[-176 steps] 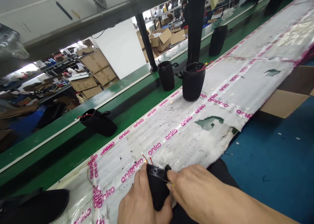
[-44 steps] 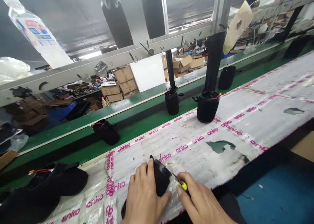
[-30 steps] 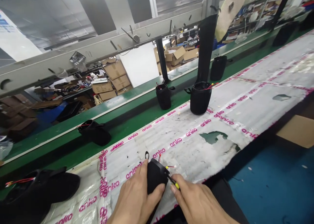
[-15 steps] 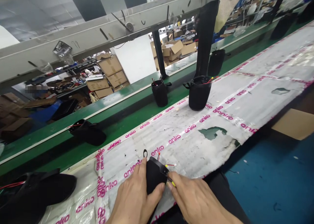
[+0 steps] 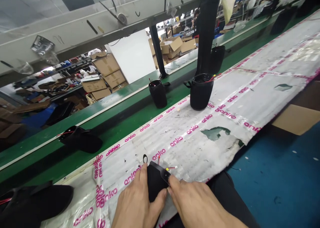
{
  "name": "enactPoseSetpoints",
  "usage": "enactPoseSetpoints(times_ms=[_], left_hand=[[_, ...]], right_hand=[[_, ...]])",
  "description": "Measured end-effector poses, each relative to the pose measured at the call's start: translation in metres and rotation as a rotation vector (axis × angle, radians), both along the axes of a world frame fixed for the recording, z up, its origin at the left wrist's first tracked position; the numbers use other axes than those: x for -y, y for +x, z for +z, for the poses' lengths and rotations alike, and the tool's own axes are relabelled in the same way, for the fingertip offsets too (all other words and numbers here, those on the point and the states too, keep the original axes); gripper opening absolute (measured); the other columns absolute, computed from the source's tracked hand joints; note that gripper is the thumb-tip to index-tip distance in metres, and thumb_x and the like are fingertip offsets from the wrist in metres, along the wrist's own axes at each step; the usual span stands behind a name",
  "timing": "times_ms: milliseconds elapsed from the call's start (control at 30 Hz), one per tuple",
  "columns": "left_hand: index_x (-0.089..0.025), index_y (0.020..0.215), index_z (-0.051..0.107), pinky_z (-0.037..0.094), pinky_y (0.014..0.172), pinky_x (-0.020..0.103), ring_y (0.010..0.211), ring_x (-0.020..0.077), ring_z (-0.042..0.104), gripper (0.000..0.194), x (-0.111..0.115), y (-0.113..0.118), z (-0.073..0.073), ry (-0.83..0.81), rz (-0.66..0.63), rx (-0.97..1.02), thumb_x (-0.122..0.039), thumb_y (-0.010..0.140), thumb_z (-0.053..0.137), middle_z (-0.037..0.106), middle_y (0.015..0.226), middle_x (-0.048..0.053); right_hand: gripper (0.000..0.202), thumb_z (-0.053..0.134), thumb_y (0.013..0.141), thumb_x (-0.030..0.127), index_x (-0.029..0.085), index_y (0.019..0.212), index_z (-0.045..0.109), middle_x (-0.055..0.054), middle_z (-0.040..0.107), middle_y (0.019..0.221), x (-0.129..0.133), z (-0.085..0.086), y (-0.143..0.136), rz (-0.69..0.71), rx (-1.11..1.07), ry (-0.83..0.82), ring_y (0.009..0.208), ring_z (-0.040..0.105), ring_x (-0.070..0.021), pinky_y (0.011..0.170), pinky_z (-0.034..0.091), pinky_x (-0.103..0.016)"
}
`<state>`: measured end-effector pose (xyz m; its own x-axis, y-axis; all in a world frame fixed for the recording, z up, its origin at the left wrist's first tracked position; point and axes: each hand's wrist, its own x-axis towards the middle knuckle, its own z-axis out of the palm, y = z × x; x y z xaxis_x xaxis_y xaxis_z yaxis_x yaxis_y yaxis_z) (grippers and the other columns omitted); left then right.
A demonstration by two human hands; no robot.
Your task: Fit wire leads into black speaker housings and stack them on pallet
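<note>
A black fabric-covered speaker housing (image 5: 155,183) lies tilted on the padded bench in front of me. My left hand (image 5: 140,196) is closed round its near side, thumb and fingers on the fabric. A small strap loop (image 5: 145,158) sticks up by my left index finger. Thin red wires and a small connector with yellow (image 5: 168,169) poke out past the rim. My right hand (image 5: 190,196) is closed, its thumb and fingertips pinched at the right edge of the rim. Whatever lies between those fingertips is hidden.
Another black speaker housing (image 5: 201,94) stands upright on the white wrapped padding (image 5: 160,134), and one more (image 5: 32,199) lies at lower left. On the green conveyor belt (image 5: 125,121) are further housings, one upright (image 5: 158,94), one lying (image 5: 81,139). A black post (image 5: 207,34) rises behind.
The view has shifted slightly. My right fingertips now cover the small dark and yellow piece that showed between them earlier. My left hand keeps its hold on the speaker housing.
</note>
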<state>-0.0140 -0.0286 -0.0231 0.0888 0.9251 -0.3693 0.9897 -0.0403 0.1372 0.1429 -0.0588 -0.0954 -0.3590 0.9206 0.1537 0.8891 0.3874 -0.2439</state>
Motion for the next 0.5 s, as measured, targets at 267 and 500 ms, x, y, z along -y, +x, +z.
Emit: enactPoseSetpoints(times_ms=[267,500], left_hand=[[-0.011,0.150,0.032,0.047,0.097,0.042,0.123,0.0353,0.061,0.073,0.001,0.004,0.006,-0.002,-0.023,-0.054,-0.047,0.088,0.042,0.054,0.145,0.019],[-0.009,0.149,0.031,0.045,0.101,0.044,0.124,0.0337,0.060,0.071,-0.007,-0.001,0.007,-0.003,-0.038,0.014,-0.049,0.090,0.041,0.054,0.145,0.019]], right_hand=[[0.022,0.060,0.085,0.010,0.019,0.104,0.057,0.001,0.068,0.066,-0.004,0.006,0.004,0.005,0.032,-0.045,0.055,0.068,-0.0231,0.048,0.037,-0.033],[0.025,0.056,0.090,0.011,0.017,0.114,0.059,-0.003,0.070,0.075,-0.007,0.016,0.002,-0.011,-0.046,-0.117,0.066,0.070,-0.0262,0.060,0.050,-0.036]])
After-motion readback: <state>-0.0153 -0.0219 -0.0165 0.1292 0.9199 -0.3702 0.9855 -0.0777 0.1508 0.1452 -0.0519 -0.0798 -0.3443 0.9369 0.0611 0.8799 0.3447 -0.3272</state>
